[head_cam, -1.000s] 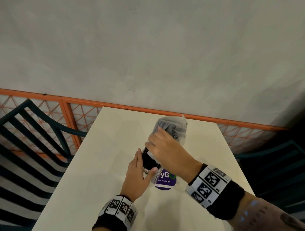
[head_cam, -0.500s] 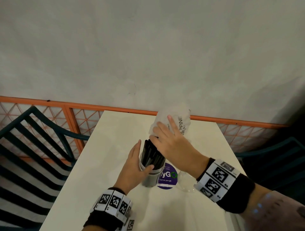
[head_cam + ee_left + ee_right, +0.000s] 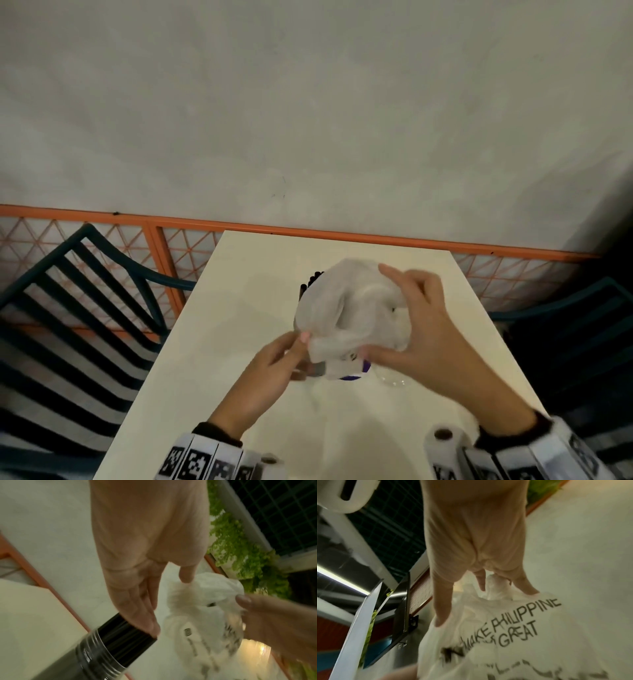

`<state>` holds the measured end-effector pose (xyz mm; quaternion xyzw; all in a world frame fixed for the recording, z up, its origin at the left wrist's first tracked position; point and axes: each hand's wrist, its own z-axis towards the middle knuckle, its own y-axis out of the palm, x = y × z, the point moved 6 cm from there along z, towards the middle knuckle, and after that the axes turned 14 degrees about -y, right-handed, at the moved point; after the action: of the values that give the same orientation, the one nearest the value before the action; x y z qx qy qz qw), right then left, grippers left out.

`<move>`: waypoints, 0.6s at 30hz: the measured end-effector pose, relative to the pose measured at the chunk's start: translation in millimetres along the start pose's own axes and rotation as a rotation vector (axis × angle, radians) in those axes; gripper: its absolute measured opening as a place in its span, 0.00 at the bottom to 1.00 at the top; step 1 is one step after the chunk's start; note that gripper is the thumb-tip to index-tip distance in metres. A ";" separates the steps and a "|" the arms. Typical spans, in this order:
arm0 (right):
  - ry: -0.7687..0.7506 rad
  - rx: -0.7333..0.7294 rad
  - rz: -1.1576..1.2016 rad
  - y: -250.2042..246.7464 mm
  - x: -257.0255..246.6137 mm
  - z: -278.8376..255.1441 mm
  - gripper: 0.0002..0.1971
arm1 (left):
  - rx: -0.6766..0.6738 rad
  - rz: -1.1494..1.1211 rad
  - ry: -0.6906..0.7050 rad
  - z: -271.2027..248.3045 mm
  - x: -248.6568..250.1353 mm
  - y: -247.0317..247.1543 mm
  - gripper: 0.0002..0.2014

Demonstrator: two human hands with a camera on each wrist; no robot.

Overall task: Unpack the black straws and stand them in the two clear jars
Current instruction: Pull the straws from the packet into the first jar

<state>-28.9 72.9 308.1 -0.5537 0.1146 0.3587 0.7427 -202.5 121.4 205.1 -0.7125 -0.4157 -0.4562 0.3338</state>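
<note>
My right hand (image 3: 376, 310) grips a crumpled white plastic bag (image 3: 352, 308) printed with black letters, held just above the table. Behind it stands a clear jar (image 3: 96, 654) full of black straws (image 3: 310, 284); in the head view only their tops show past the bag. My left hand (image 3: 301, 349) is at the bag's near left edge. Its straight fingers (image 3: 137, 615) lie along the straws and its thumb (image 3: 186, 577) touches the bag. A second clear jar (image 3: 394, 380) stands to the right, partly hidden under my right hand. The right wrist view shows my right hand (image 3: 484, 607) pinching the bag (image 3: 505, 635).
The cream table (image 3: 239, 308) ends at an orange railing (image 3: 342, 233) below a grey wall. Dark green slatted chairs stand left (image 3: 85, 308) and right (image 3: 582, 325). A purple label (image 3: 356, 377) lies between the jars.
The bag has come off the straws and my right hand has brought it down in front of the jar. My left hand has let go of the jar and moved to the bag's edge.
</note>
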 end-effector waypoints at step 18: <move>0.509 0.236 0.409 115.1 36.3 -92.3 0.11 | 0.189 0.170 -0.018 -60.9 -63.8 -38.0 0.09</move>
<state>-57.8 19.1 169.0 -0.5011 0.4454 0.3349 0.6621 -274.4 67.4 171.5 -0.7144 -0.3981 -0.3786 0.4333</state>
